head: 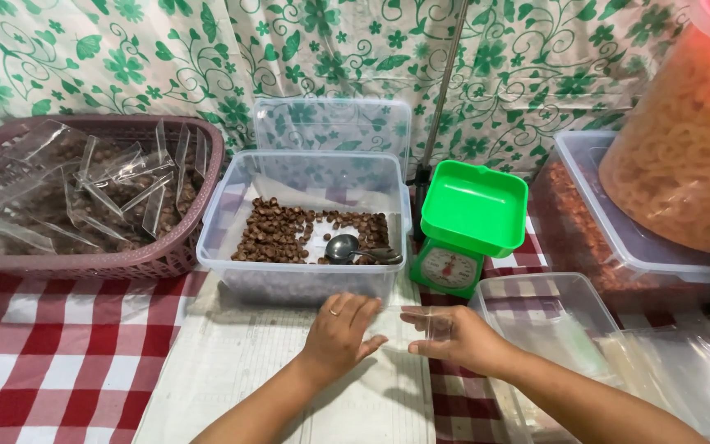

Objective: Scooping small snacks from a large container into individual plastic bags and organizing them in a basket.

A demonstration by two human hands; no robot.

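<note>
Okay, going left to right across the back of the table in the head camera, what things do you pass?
Purple basket of filled clear bags → clear tub of brown snacks with a metal scoop → green scale → big jar of ring-shaped crackers.

1. Single view, worn on the head, tilted down and forward over a table (59, 362) under a checked cloth.
2. Close range: forearms entering from the bottom edge, left hand (340, 329) and right hand (454, 335) low at centre.
3. Facing a patterned curtain (166, 57) well beyond the hands.
4. Just past the hands, a clear tub (310, 284); far left of them a basket (170, 255); beyond the right hand a green scale (472, 210).
5. No second view, so no shared area.
</note>
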